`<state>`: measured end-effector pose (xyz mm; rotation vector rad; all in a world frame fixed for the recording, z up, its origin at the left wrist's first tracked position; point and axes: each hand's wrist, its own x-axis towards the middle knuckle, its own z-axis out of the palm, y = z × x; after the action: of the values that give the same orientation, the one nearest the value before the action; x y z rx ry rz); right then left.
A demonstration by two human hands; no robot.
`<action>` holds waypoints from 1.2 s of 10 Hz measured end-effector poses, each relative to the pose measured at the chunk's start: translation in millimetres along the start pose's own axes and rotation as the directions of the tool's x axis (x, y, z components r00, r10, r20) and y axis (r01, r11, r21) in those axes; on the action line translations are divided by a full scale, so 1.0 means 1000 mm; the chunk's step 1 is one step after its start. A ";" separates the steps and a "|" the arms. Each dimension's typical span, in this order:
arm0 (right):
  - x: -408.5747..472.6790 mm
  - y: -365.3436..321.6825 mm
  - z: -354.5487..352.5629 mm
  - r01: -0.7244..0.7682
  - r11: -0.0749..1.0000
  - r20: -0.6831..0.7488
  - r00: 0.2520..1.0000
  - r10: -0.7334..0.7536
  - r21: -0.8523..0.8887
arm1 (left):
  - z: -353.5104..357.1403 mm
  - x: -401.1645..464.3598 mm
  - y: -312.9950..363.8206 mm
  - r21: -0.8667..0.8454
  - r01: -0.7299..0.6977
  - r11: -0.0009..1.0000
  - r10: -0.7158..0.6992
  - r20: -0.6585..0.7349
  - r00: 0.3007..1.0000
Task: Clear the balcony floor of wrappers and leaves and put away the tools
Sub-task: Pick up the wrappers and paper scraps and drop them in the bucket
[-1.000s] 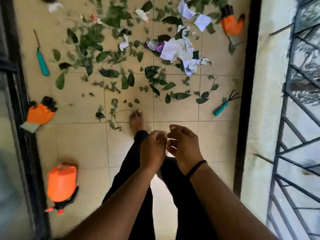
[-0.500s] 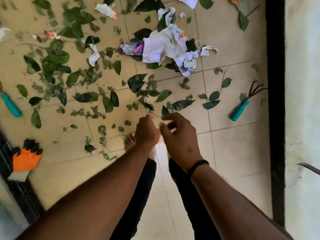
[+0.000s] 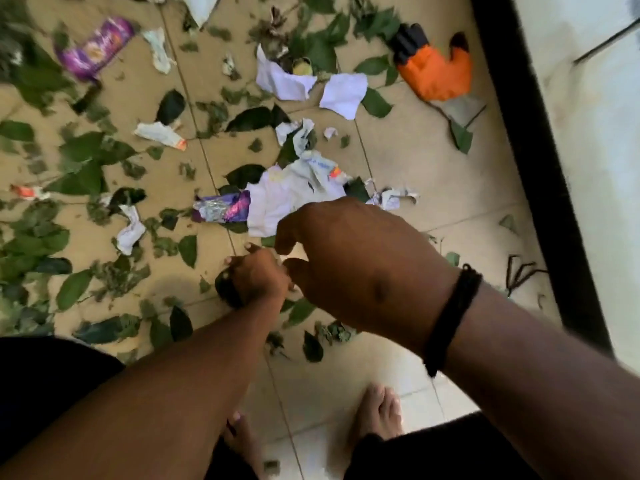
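the person's left hand [image 3: 258, 277] is low over the beige tiled balcony floor [image 3: 426, 168], fingers curled down around a dark green leaf [image 3: 225, 289] that shows at the edge of the palm; it looks like a grip, though the blur makes the hold hard to read. the right hand [image 3: 349, 261], with a black cord band [image 3: 450, 317] on its wrist, hovers higher and nearer the eye, fingers loosely bent with thumb and forefinger apart, holding nothing i can see.

the crumpled white paper and plastic wrappers [image 3: 294, 192] lie just beyond the right hand's fingertips, away from the person, heaped in a pile whose long side runs left to right. a shiny purple foil wrapper [image 3: 225, 209] lies against its left end. the right hand is the nearer one to that pile, so my guess is it takes the wrappers while the left gathers leaves.

the wrappers look light, creased and torn, mixed with scattered green leaves [image 3: 86, 157]. an orange and black work glove [image 3: 434, 69] lies well beyond, near the black door frame [image 3: 526, 133].
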<state>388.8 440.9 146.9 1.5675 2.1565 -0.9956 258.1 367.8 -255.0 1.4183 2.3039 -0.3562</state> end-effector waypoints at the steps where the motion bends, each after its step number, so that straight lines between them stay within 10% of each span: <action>1: 0.026 0.007 -0.016 0.051 0.996 0.031 0.998 -0.049 -0.068 | -0.111 -0.027 0.020 -0.005 0.131 0.991 -0.125 0.254 0.959; 12: 0.076 -0.031 0.026 0.238 0.966 0.104 0.968 -0.228 -0.097 | -0.141 -0.054 0.003 0.087 -0.022 0.996 -0.001 0.256 0.967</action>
<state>328.6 472.9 94.0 1.2144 2.3267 -0.9783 252.4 386.0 -104.8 1.3389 2.0936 -0.6086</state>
